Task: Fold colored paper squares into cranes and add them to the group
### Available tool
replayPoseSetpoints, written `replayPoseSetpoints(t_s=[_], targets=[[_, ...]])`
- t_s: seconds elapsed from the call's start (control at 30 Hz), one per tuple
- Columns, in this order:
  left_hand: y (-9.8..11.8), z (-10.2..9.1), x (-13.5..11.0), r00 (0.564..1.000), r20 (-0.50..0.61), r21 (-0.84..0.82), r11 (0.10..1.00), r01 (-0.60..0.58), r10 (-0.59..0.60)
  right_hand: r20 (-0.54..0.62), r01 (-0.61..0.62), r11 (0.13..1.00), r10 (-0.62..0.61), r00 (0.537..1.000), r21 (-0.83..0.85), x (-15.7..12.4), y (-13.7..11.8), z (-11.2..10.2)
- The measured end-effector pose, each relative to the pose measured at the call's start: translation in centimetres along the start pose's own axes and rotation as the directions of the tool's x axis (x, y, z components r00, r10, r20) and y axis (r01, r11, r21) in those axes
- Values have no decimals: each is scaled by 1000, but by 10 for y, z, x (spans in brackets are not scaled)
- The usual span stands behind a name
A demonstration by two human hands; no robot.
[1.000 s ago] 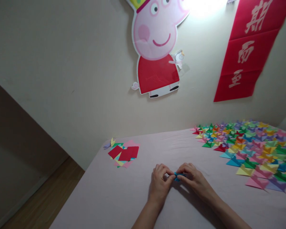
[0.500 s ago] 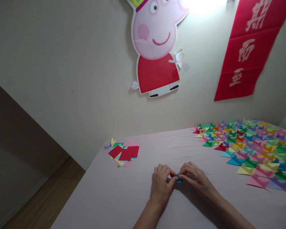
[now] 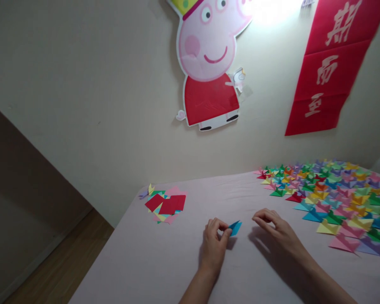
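A small folded piece of blue origami paper [image 3: 235, 228] is pinched between the thumb and fingers of my left hand [image 3: 214, 241]. It is held up at a slant just above the pale pink cloth [image 3: 139, 261], with two pointed flaps showing. To the right, apart from the paper, my right hand [image 3: 277, 230] hovers over the cloth. Its thumb and index finger come together at the tips, and I see nothing between them.
Loose coloured paper squares [image 3: 167, 206] lie in a pile at the far left, beside a small yellow folded piece [image 3: 150, 188]. Rows of folded paper cranes [image 3: 332, 202] cover the right side. Behind the cloth-covered surface stands a wall with a cartoon pig cutout [image 3: 210, 97] and a red banner [image 3: 326, 76].
My right hand has let go of the blue paper and moved away to the right. The paper, flattened between both hands before, now stands out from my left hand's fingertips.
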State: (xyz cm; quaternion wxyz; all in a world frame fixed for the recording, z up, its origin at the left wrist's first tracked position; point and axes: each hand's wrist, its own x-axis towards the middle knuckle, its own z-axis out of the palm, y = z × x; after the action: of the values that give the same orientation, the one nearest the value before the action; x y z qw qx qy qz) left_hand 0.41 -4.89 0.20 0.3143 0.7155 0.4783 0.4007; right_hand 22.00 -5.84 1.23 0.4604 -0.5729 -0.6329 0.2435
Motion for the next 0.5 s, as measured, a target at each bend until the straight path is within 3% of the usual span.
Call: replayPoseSetpoints(t_s=[0.07, 0.13, 0.2, 0.33, 0.5], targets=[[0, 0, 0, 1000, -14, -6, 1000, 12, -12, 21, -53, 998, 53, 998, 31, -3, 1, 6], [1, 2, -1, 999, -40, 13, 1000, -9, 10, 122, -124, 985, 109, 987, 119, -6, -2, 19], [3, 3, -2, 996, -80, 34, 999, -41, 43, 147, -130, 979, 106, 983, 160, -8, -8, 33], [6, 4, -4, 988, -134, 52, 996, -77, 84, 136, -162, 946, 128, 983, 281, -4, -21, 45], [5, 6, -4, 993, -106, 40, 998, -56, 60, 86, -87, 971, 69, 994, 223, -1, -27, 43]])
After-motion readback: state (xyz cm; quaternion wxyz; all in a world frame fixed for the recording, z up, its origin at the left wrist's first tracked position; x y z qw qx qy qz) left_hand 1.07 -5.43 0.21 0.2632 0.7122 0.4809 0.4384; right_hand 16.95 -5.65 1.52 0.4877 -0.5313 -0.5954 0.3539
